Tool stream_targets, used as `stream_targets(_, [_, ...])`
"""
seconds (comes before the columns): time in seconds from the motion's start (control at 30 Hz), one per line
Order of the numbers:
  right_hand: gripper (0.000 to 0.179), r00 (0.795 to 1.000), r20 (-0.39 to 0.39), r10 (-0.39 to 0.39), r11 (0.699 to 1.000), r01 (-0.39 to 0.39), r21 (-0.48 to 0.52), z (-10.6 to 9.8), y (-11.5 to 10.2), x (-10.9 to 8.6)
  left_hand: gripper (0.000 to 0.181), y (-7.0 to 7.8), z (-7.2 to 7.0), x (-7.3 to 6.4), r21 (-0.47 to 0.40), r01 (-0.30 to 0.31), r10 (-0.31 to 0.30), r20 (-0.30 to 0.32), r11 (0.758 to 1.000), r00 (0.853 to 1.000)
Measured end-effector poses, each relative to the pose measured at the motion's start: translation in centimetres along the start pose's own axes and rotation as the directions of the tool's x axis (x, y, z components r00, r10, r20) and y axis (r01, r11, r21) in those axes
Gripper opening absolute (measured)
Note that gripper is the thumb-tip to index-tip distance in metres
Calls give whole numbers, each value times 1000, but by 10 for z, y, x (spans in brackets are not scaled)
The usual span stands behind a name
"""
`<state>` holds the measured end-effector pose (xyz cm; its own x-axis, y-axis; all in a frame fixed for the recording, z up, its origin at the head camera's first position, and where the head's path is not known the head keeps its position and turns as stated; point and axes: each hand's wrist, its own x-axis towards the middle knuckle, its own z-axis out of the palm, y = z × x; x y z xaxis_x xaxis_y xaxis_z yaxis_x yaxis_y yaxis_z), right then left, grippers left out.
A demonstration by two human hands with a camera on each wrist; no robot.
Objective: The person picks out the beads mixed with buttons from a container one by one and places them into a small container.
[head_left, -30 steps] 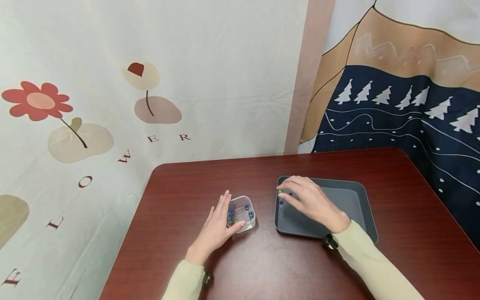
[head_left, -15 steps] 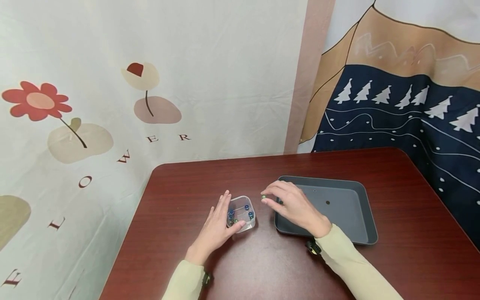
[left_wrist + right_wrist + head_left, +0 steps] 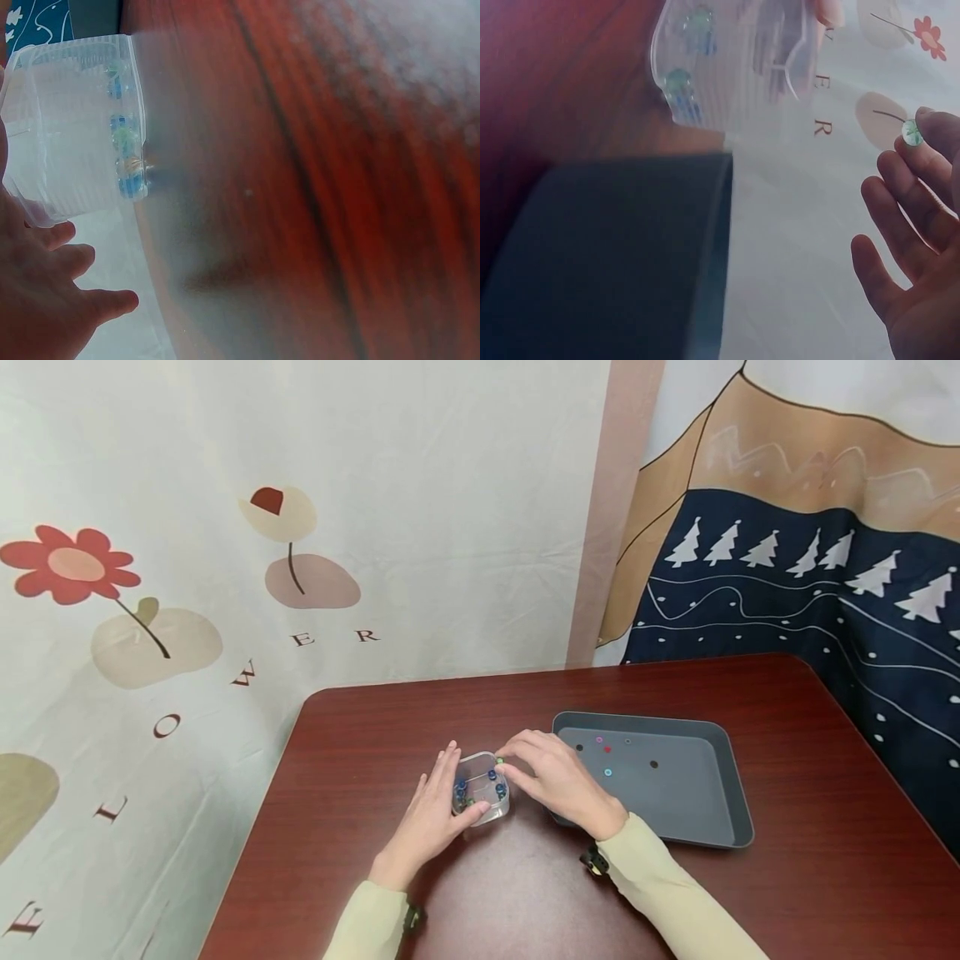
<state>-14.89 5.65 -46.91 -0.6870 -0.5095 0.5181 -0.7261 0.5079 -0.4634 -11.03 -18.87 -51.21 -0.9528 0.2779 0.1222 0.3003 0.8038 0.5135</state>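
Note:
My right hand point(image 3: 551, 777) pinches a clear green marble point(image 3: 912, 133) between thumb and index finger, the other fingers spread. In the head view that hand is at the right rim of a clear plastic container point(image 3: 480, 814). Several blue and green marbles point(image 3: 500, 791) lie on the container's bottom. Against the container's left side rest the straight fingers of my left hand point(image 3: 423, 835), its thumb along the near edge. The left wrist view shows the container wall point(image 3: 60, 135) beside the hand, with part of the fingers cut off by the frame.
A grey tray point(image 3: 675, 827) lies on the right of the dark red table point(image 3: 360, 727). Several small coloured dots or discs, among them a red one point(image 3: 607, 749) and a light blue one point(image 3: 608, 772), are in it. A printed cloth point(image 3: 450, 527) hangs behind.
My right hand has moved left from the tray to the container, carrying the green marble. More of the tray's small discs now show. The left hand has stayed by the container.

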Motion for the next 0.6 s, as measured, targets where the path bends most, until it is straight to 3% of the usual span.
stream_targets(0.6, [15,996,90,28,999,-26,-25,28,7,-1,99,0,0,-1,-2,-3,3,7,1000,1000])
